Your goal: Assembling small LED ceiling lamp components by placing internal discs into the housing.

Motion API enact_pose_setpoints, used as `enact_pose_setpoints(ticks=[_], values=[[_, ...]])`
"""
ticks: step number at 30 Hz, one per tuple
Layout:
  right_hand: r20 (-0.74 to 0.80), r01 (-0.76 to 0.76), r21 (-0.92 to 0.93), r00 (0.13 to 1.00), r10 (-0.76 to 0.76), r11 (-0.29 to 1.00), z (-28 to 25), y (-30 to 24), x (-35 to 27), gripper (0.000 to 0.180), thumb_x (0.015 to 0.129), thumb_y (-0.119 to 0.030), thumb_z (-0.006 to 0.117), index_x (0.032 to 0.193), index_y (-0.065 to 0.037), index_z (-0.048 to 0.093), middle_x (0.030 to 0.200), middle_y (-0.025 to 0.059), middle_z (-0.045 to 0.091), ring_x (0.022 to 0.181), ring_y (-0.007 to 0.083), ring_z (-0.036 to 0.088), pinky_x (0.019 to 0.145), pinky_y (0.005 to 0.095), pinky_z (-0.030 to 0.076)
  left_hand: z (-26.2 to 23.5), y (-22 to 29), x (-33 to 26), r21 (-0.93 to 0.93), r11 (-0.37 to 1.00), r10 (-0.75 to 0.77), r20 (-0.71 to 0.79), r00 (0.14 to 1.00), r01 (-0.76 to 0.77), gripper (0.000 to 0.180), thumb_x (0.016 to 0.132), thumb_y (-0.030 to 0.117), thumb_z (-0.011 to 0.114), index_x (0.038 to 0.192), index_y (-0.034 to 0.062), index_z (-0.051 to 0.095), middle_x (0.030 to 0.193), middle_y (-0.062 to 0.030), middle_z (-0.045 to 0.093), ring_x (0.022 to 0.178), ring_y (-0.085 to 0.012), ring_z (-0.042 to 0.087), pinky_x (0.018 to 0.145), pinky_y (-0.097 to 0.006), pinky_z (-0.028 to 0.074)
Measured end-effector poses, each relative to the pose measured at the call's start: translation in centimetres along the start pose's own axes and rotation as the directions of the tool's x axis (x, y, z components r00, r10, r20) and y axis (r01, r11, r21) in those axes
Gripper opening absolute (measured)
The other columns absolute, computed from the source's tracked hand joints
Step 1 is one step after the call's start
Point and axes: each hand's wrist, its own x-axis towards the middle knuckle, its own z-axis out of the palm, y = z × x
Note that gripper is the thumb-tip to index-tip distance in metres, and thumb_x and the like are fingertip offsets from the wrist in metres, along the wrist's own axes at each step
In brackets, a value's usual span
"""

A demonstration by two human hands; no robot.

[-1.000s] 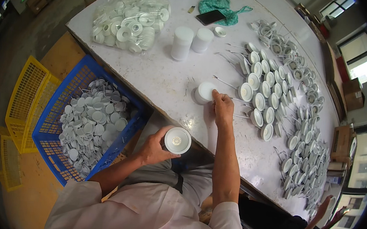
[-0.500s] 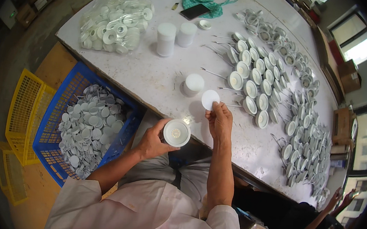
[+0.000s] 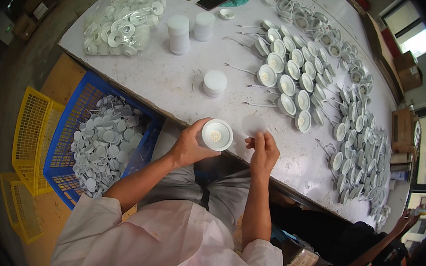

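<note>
My left hand [image 3: 189,143] grips a round white lamp housing [image 3: 216,134] with its open face up, a yellowish disc showing inside. Beside it, my right hand [image 3: 262,150] pinches a thin translucent round cover disc [image 3: 252,125] at its lower edge. Both hands hover over the near edge of the white table [image 3: 176,86]. A short stack of white discs [image 3: 214,83] stands on the table just beyond the housing.
Rows of finished white lamp housings [image 3: 292,84] with wires fill the table's right side. A clear bag of white rings [image 3: 124,19] and two white stacks [image 3: 179,32] sit far left. A blue crate of housings [image 3: 102,143] and yellow crates [image 3: 31,126] stand left. Another person [image 3: 366,250] sits lower right.
My right hand lifted a translucent disc from the stack on the table and drew it back beside the housing. My left hand raised the housing slightly toward it.
</note>
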Motion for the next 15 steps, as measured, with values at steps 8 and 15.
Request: enact_pose_setpoints(ticks=[8,15], values=[[0.382,0.774,-0.454,0.617,-0.688,0.442,-1.1,1.4,-2.9,0.042,0.067,0.010,0.065,0.107,-0.003,0.065,0.106,0.0134,0.064,0.086,0.0276,0.063,0.069,0.0325,0.055,1.2,0.1,0.8,-0.112,0.989,-0.084,0.085,0.993,0.093,0.082,0.067,-0.003,0.078,0.136,-0.0024,0.034,0.121,-0.0105,0.055,0.112,-0.0175,0.055,0.097,-0.032,0.046],[0.467,0.802,-0.468,0.581,-0.667,0.370,-0.7,1.4,-3.3,0.056,0.062,0.013,0.062,0.115,-0.005,0.063,0.114,0.0150,0.060,0.092,0.0307,0.061,0.069,0.0336,0.053,1.9,0.8,0.5,-0.284,0.958,0.002,0.159,0.987,0.044,0.081,0.067,0.006,0.079,0.135,-0.0022,0.036,0.123,-0.0118,0.054,0.114,-0.0195,0.052,0.097,-0.032,0.044]])
